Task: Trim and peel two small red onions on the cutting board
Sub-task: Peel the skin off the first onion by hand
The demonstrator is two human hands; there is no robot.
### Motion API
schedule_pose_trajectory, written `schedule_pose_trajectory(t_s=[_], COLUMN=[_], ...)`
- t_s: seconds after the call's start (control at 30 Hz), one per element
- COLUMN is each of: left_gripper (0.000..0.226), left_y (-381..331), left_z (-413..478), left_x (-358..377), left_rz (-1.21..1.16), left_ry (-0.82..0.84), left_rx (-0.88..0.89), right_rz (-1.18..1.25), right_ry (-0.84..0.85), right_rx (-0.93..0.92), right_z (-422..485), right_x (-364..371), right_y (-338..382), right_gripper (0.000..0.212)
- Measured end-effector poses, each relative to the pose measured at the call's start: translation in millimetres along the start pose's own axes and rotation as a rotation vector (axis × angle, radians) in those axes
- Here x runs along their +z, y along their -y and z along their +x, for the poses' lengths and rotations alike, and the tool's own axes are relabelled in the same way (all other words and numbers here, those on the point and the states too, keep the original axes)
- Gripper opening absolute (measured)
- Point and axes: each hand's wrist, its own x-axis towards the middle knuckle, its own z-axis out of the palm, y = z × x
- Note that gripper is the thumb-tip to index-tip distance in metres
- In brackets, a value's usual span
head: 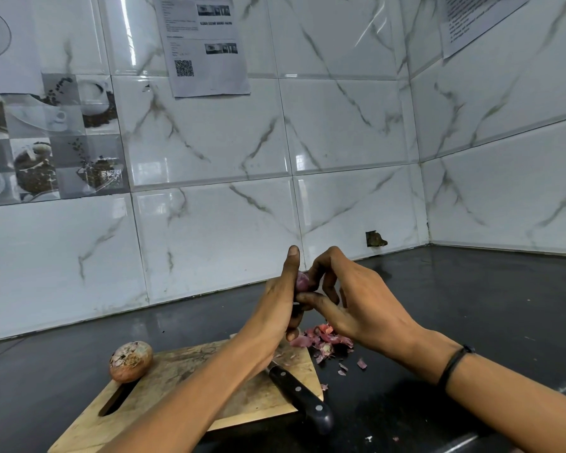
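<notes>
No word reads clearly: center sheet (206, 44) taped on tiled wall (340, 125) has blurred print lines, two small photos and a QR code (184, 68); left sheet (7, 40) shows cut-off bold letters at its top, unreadable; right sheet (477, 18) has tiny blurred lines.

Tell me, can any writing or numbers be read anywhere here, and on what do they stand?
Nothing is clear enough to quote.
On the middle sheet taped to the wall: printed lines, too blurred to read.
On the same paper, a QR code: only a pattern, no words.
On the right sheet: lines of print, too small to read.
On the left sheet: a dark figure in a circle, cut off by the picture's edge.
</notes>
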Motion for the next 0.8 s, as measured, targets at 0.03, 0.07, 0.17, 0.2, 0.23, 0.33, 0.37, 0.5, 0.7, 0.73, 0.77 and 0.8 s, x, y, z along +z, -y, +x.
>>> schedule_pose_trajectory(t_s=[0.03, 0.07, 0.17, 0.2, 0.23, 0.33, 0.37, 0.5, 0.7, 0.73, 0.77, 0.8], left_gripper=[0.069, 0.072, 0.077, 0.076, 0.075, 0.078, 0.078, 0.074, 0.069, 0.068, 0.068, 0.068], left_y=[0.3, -0.1, -0.2, -0.6, -0.9, -3.1, -3.7, -1.8, 0.4, -0.2, -0.7, -1.1], left_z=[-0.2, -0.5, -0.7, -0.9, -1.1, -2.5, -2.9, -0.3, 2.0, 1.7, 0.6, -0.5], left_x=[-0.6, -0.7, -0.6, -0.5, -0.3, 2.0, 2.8, 5.4, 4.7, 4.3, 3.6, 3.4], left_rz=[0.000, 0.003, 0.023, 0.028, 0.035, 0.063, 0.064, 0.102, 0.160, 0.150, 0.140, 0.134], left_ry=[0.000, -0.001, -0.004, -0.003, -0.004, -0.004, -0.005, -0.047, -0.136, -0.132, -0.126, -0.120], left_rx=[-0.005, -0.010, -0.021, -0.021, -0.015, 0.000, -0.001, 0.002, -0.041, -0.049, -0.058, -0.064], right_rz=[-0.011, -0.018, 0.001, 0.020, 0.038, 0.066, 0.069, 0.044, -0.055, -0.041, -0.026, -0.020], right_ry=[-0.014, -0.028, -0.039, -0.035, -0.026, 0.005, 0.008, 0.026, 0.093, 0.088, 0.077, 0.061], right_rx=[0.002, 0.003, -0.025, -0.036, -0.045, -0.064, -0.063, -0.057, -0.085, -0.072, -0.053, -0.036], right_z=[-0.4, -0.9, -1.1, -0.7, -0.3, -0.4, -0.8, -1.0, -2.1, -1.6, -1.3, -0.8], right_x=[-1.4, -2.3, -3.3, -3.5, -3.9, -4.6, -4.3, -2.7, 3.5, 3.9, 3.5, 2.5], right_y=[-1.0, -1.9, -2.0, -1.0, 0.4, 4.5, 5.5, 4.2, 3.5, 3.0, 2.4, 1.3], right_gripper=[0.035, 0.038, 0.040, 0.041, 0.042, 0.042, 0.040, 0.036, 0.021, 0.022, 0.025, 0.029])
